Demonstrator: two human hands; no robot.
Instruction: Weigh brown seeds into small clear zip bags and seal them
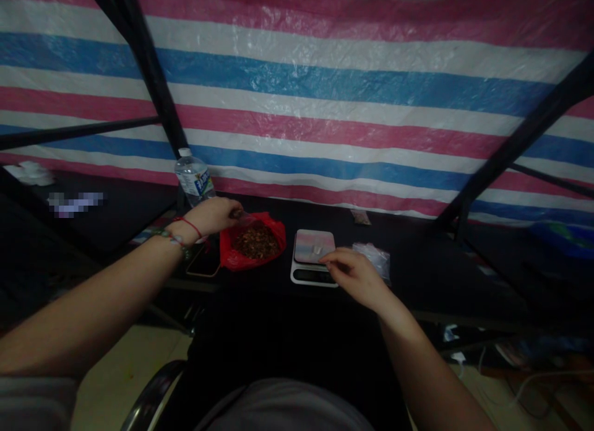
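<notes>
Striped tarpaulin point(325, 96) backs a black table point(417, 276); left hand point(214, 215) grip pinches a clear bag point(245, 219), right hand point(355, 275) loosely curled

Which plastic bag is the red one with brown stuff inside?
The red bag under the left hand, left of the scale. The other bag, right of the scale, is clear.

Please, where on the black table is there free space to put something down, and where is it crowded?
Free: the dark table right of the clear bags, and the strip behind the scale up to the tarp. Crowded: the bottle, phone, red bag and scale sit close together, with the left hand and right hand over them.
</notes>
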